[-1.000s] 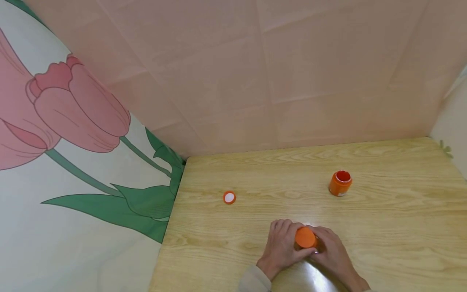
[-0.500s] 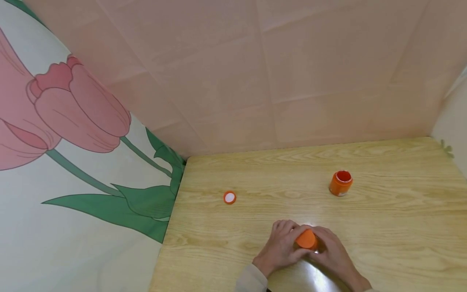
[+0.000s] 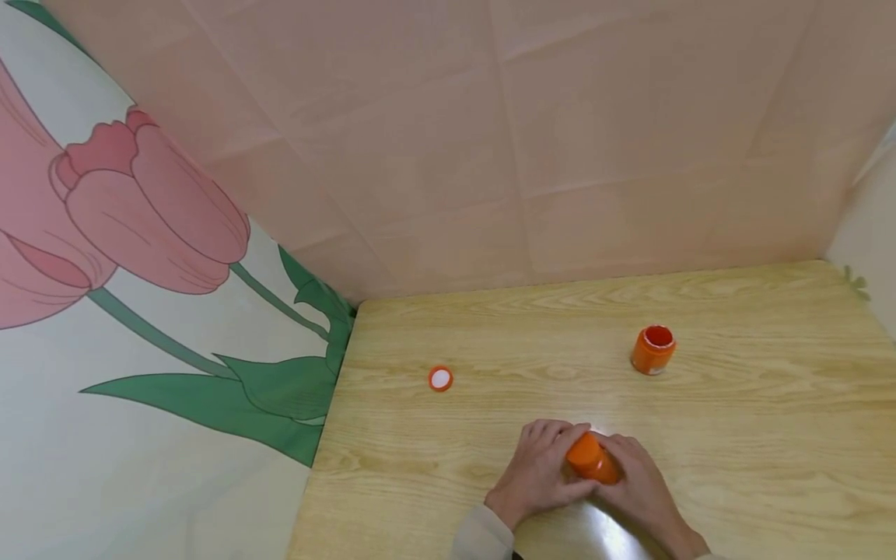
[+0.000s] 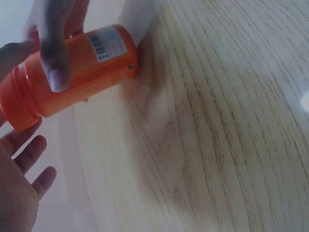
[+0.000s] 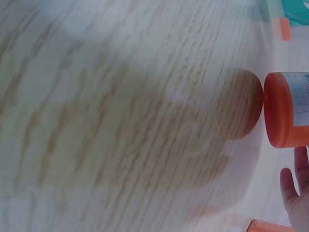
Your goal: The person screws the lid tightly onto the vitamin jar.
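Both hands hold an orange jar (image 3: 605,471) between them near the front of the table. My left hand (image 3: 544,468) grips around its orange lid (image 3: 582,449). Around the body curls my right hand (image 3: 640,486). The jar leans with its lid toward the left hand. In the left wrist view, a white label with a barcode (image 4: 107,43) shows on the jar's side, and a finger of the right hand (image 4: 54,53) lies across the body. The right wrist view catches the jar's base end (image 5: 277,111) at its right edge.
A second orange jar (image 3: 652,355) stands uncovered farther back on the right, its inside red. Left of centre lies a loose orange lid (image 3: 440,379), white inside face up. The wood-grain table (image 3: 532,342) meets a pinkish cloth backdrop (image 3: 518,155) and a tulip-print sheet (image 3: 175,327).
The held jar has tipped, so more of its orange body shows between the hands. My left wrist has shifted slightly to the left. The uncovered jar and loose lid have stayed put.
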Motion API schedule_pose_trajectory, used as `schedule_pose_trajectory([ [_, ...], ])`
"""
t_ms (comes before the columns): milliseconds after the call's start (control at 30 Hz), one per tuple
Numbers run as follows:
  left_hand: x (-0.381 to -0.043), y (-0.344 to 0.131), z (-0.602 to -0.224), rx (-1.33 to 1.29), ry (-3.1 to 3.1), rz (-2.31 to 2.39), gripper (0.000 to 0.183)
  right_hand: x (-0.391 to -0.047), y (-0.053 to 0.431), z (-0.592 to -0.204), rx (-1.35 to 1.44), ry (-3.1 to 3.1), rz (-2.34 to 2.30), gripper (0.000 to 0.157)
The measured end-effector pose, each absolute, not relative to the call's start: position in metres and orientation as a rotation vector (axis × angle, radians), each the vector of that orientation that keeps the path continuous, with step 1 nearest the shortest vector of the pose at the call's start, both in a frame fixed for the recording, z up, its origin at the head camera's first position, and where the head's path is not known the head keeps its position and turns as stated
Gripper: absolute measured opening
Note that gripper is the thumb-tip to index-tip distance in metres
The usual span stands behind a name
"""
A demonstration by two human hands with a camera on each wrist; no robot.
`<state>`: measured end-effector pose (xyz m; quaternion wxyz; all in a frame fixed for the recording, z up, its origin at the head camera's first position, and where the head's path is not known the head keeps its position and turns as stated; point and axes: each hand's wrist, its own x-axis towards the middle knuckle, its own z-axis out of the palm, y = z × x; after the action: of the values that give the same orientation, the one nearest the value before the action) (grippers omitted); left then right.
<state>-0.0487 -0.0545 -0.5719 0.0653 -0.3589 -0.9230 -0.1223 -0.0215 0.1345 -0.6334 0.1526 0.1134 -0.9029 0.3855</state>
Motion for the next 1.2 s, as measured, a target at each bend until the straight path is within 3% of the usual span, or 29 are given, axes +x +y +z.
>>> schedule_pose_trajectory([
  [133, -0.0485, -0.0545, -0.5731, -1.055, -2.782, -0.380, 0.080, -0.0214, 0.1347, -0.6348, 0.320, -2.576, 1.100, 0.071],
  [400, -0.0492, -0.0514, -0.5726, -1.038, -2.777, -0.370, 0.060, -0.0217, 0.1348, -0.6366, 0.390, -2.503, 1.167, 0.070],
  [633, -0.0488, -0.0512, -0.5719, -1.094, -2.728, -0.401, 0.057, -0.0238, 0.1348, -0.6382, 0.453, -2.452, 1.212, 0.070],
  [967, -0.0504, -0.0520, -0.5710, -1.214, -2.666, -0.436, 0.073, -0.0242, 0.1384, -0.6375, 0.530, -2.410, 1.448, 0.069],
  [1200, -0.0515, -0.0525, -0.5695, -1.259, -2.678, -0.455, 0.073, -0.0242, 0.1415, -0.6381, 0.621, -2.391, 1.536, 0.068],
])
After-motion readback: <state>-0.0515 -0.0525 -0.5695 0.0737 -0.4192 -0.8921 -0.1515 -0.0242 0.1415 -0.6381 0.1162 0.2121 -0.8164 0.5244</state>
